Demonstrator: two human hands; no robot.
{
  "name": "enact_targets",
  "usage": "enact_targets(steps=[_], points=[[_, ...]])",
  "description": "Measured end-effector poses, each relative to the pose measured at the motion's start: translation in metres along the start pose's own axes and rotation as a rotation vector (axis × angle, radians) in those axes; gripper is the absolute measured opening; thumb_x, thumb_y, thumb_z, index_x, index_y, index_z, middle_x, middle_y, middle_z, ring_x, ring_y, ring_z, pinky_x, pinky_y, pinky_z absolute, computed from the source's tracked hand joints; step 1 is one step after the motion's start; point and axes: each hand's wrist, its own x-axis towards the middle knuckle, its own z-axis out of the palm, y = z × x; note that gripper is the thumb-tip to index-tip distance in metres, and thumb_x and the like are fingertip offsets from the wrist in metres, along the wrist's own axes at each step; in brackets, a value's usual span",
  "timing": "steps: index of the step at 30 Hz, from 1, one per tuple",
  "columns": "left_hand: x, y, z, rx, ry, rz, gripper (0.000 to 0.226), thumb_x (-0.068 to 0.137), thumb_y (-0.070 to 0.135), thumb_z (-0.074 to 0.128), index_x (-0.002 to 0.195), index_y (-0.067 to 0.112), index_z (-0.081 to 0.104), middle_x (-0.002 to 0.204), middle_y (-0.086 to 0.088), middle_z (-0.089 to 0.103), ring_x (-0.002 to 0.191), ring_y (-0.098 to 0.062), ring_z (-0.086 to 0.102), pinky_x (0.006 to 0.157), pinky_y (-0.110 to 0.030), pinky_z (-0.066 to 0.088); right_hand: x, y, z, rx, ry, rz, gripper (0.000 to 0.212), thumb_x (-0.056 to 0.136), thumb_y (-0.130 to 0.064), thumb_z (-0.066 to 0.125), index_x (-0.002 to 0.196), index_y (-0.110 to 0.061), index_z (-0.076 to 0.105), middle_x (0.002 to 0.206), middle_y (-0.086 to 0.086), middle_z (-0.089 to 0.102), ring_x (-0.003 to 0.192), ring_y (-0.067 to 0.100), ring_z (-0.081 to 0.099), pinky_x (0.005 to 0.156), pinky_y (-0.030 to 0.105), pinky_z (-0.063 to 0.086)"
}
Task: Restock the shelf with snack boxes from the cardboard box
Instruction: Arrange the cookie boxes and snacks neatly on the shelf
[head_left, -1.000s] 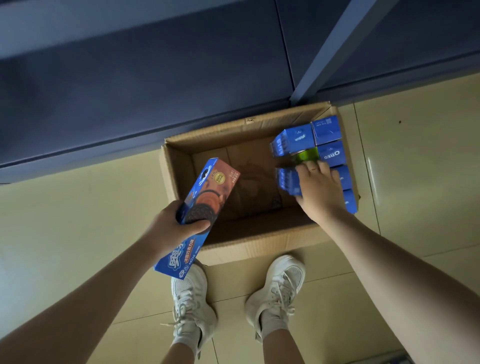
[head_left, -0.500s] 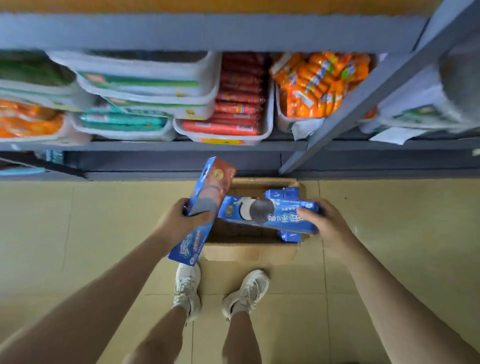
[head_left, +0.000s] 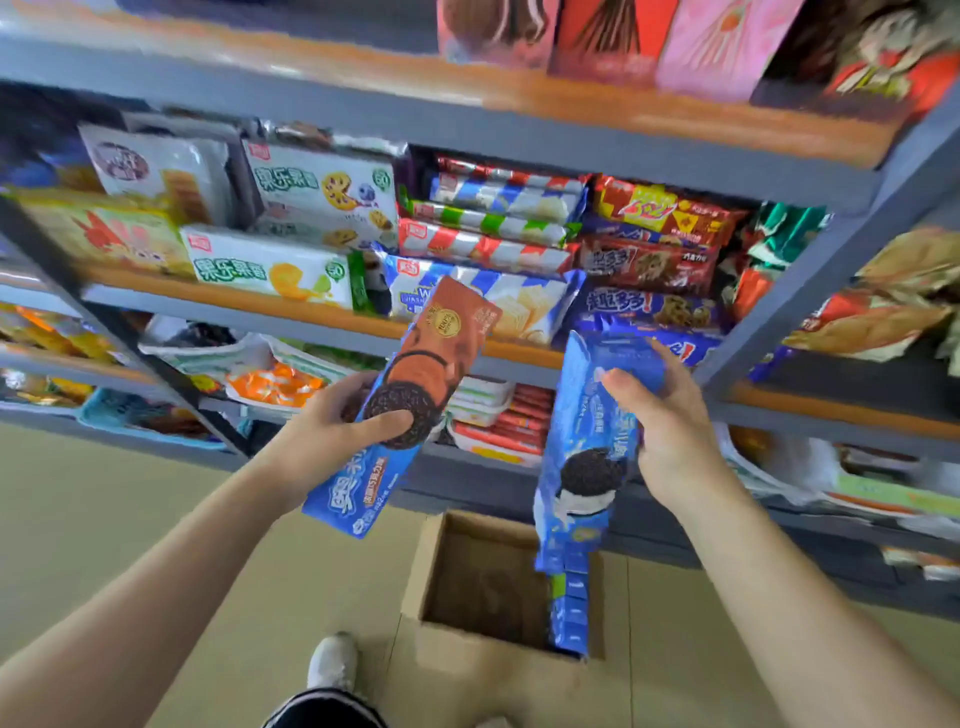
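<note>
I read "果乐果香" on two white-and-green biscuit packs (head_left: 270, 270) and "趣多多" on the purple cookie bag (head_left: 649, 307), both on the grey shelf (head_left: 291, 312); other print blurs.

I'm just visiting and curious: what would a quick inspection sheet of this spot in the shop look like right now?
Surface: beige tiled floor.
Job's things: open cardboard box on the floor, blue snack boxes along its right wall; brown-and-blue cookie box; blue cookie box.
Clutter: nothing seen.
Grippers: left hand grips the brown-and-blue cookie box; right hand grips the blue cookie box, both raised before the shelves.
Cables: nothing seen.
Surroundings: grey shelf unit packed with snack packets; one white shoe.
</note>
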Motion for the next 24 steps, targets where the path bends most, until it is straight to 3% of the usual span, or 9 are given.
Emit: enact_targets(steps=[2,5,8,10,13,16,18,21,24], points=[[-0.011,0.026,-0.022,0.021,0.004,0.069,0.029,0.069,0.027,0.072,0.097,0.03,0.064,0.087,0.006,0.073,0.076,-0.012,0.07,0.058,-0.019,0.053,0.004,-0.032,0.025,-0.082,-0.086,-0.108,0.029,0.066,-0.018,0.072,0.091,-0.027,0.06,0.078,-0.018,0.07,0.071,-0.002,0.065,0.062,0.013,0.049],[-0.015,0.064,-0.062,0.141,0.049,0.207,0.026,0.07,0.031,0.074,0.094,0.036,0.065,0.088,0.011,0.073,0.078,-0.004,0.068,0.065,-0.016,0.052,0.014,-0.082,0.065,-0.166,-0.152,-0.255,0.03,0.07,-0.041,0.065,0.097,-0.032,0.057,0.086,-0.024,0.068,0.078,-0.006,0.062,0.07,0.01,0.046],[-0.012,0.103,-0.11,0.243,0.147,0.339,0.025,0.068,0.035,0.077,0.09,0.034,0.065,0.082,0.015,0.072,0.071,0.002,0.065,0.065,-0.011,0.049,0.032,-0.127,0.112,-0.216,-0.158,-0.41,0.026,0.072,-0.042,0.062,0.095,-0.033,0.054,0.083,-0.031,0.065,0.075,-0.014,0.057,0.07,0.005,0.042],[-0.006,0.125,-0.142,0.274,0.208,0.411,0.022,0.069,0.033,0.077,0.088,0.032,0.065,0.08,0.012,0.072,0.071,0.0,0.065,0.07,-0.016,0.051,0.05,-0.151,0.146,-0.285,-0.145,-0.518,0.022,0.076,-0.035,0.062,0.096,-0.031,0.054,0.082,-0.031,0.064,0.076,-0.014,0.056,0.072,0.007,0.04],[0.005,0.159,-0.191,0.365,0.268,0.515,0.042,0.062,0.044,0.073,0.098,0.024,0.064,0.092,0.0,0.072,0.086,-0.018,0.066,0.086,-0.039,0.051,0.078,-0.19,0.199,-0.425,-0.084,-0.66,0.03,0.072,-0.037,0.063,0.1,-0.027,0.056,0.085,-0.017,0.062,0.077,0.0,0.056,0.076,0.017,0.043],[0.019,0.191,-0.244,0.516,0.376,0.595,0.067,0.048,0.063,0.06,0.102,0.024,0.061,0.093,-0.002,0.07,0.088,-0.024,0.065,0.085,-0.045,0.05,0.105,-0.227,0.249,-0.638,0.028,-0.818,0.053,0.068,-0.043,0.071,0.111,-0.015,0.059,0.092,-0.003,0.064,0.081,0.01,0.056,0.076,0.015,0.04],[0.032,0.206,-0.278,0.579,0.471,0.626,0.076,0.045,0.068,0.057,0.108,0.026,0.057,0.095,-0.001,0.068,0.088,-0.022,0.063,0.084,-0.04,0.049,0.126,-0.249,0.28,-0.781,0.069,-0.903,0.051,0.07,-0.043,0.074,0.104,-0.008,0.059,0.085,0.006,0.064,0.077,0.025,0.054,0.073,0.028,0.04],[0.059,0.223,-0.322,0.654,0.553,0.615,0.068,0.055,0.061,0.07,0.111,0.029,0.051,0.087,0.004,0.061,0.077,-0.019,0.056,0.072,-0.03,0.039,0.166,-0.269,0.323,-0.977,0.041,-0.905,0.046,0.069,-0.048,0.072,0.087,-0.011,0.052,0.068,-0.002,0.046,0.069,0.025,0.039,0.063,0.034,0.029],[0.087,0.235,-0.358,0.726,0.543,0.537,0.062,0.063,0.049,0.074,0.115,0.026,0.051,0.092,0.0,0.057,0.08,-0.02,0.053,0.072,-0.027,0.035,0.208,-0.263,0.349,-1.193,0.033,-0.804,0.05,0.068,-0.057,0.069,0.09,-0.017,0.05,0.081,0.004,0.049,0.079,0.027,0.044,0.065,0.032,0.031]])
